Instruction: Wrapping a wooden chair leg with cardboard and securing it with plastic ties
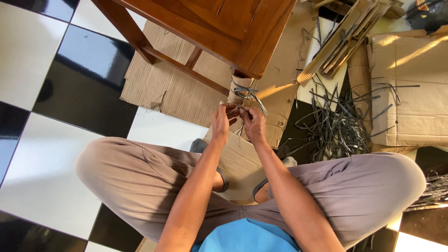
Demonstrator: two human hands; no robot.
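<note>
Left hand (220,122) and right hand (253,122) each close a pinching grip on the thin grey plastic strap (246,93), keeping it taut around the cardboard-wrapped wooden furniture leg (239,88).

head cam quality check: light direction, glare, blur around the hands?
Head view: warm sunlight streaks the cardboard at upper right; soft glare on the glossy black tiles. Left hand and right hand are evenly lit and fairly sharp, pinching grey strapping on the wrapped furniture leg. Strap pile readable; mild wide-angle stretch at edges.
</note>
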